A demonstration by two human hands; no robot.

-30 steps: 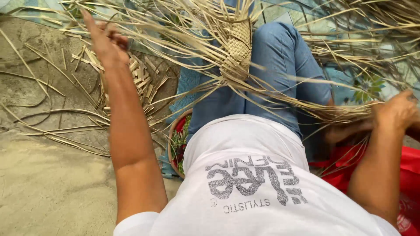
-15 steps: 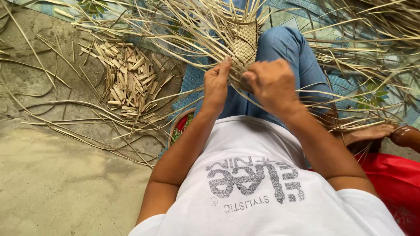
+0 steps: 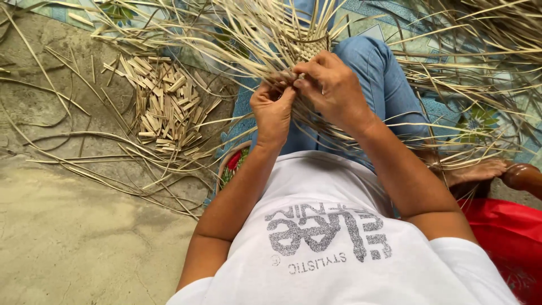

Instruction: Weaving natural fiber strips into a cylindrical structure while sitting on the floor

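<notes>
Head view looks down past a white shirt [image 3: 339, 254] to the left hand [image 3: 274, 110] and right hand [image 3: 333, 87], both pinching pale reed strips [image 3: 282, 76] over a jeans-clad knee [image 3: 372, 73]. Loose strips fan outward, crossing the lap. Beyond, the small woven piece [image 3: 310, 48] points away, mostly hidden by fingers and strands; cut offcuts [image 3: 164, 101] lie left on the floor [image 3: 68, 237].

Most of the woven piece [image 3: 314, 49] lies hidden behind the right hand [image 3: 333, 90] and the loose straw strips [image 3: 237, 34], whose far ends the top edge cuts off. The left hand [image 3: 274, 110] covers whichever strips it pinches (the fingertips meet, contact unclear).
</notes>
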